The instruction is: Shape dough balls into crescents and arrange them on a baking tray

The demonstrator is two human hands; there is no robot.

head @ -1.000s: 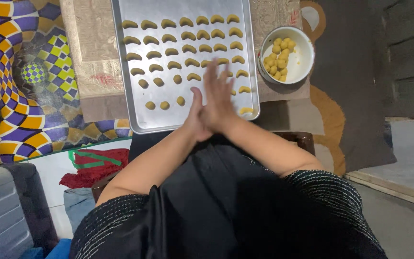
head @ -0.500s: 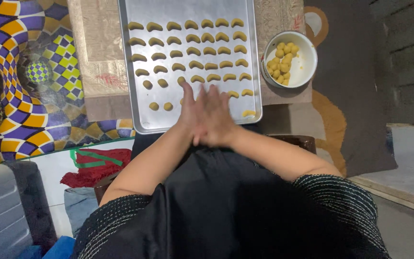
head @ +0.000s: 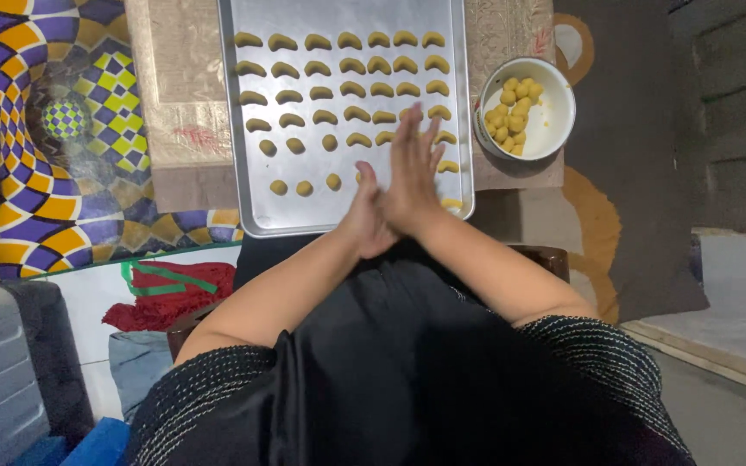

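Since half a second ago the right hand [head: 412, 177] has slid forward over the left hand [head: 364, 220], so its fingers now reach well past the left fingertips toward the far rows, where before the two palms lay more evenly matched. The palms are pressed flat together, fingers straight; whatever sits between them is wholly covered, so whether they grip a bit of dough cannot be told, though the pose suggests a small piece being rolled. The hands hover over the near right part of the baking tray [head: 252, 198], above a bare stretch of metal. Beyond them lie rows of yellow crescent-shaped dough pieces [head: 351, 89], and nearer the person a few round dough balls [head: 305, 187], apart from each other. Just beside the tray's right edge stands a white bowl [head: 554, 129] with more yellow dough balls [head: 511, 116] heaped to its left side. To roll well, I judge an even, light pressure and short strokes would keep the piece from flattening or slipping out at the heel of the palms. The tray rests on a pale patterned cloth [head: 183, 103], beside a bright chequered mat [head: 36, 129]. The hands hide part of the lower right rows, and a crescent at the tray's near right corner is only half seen
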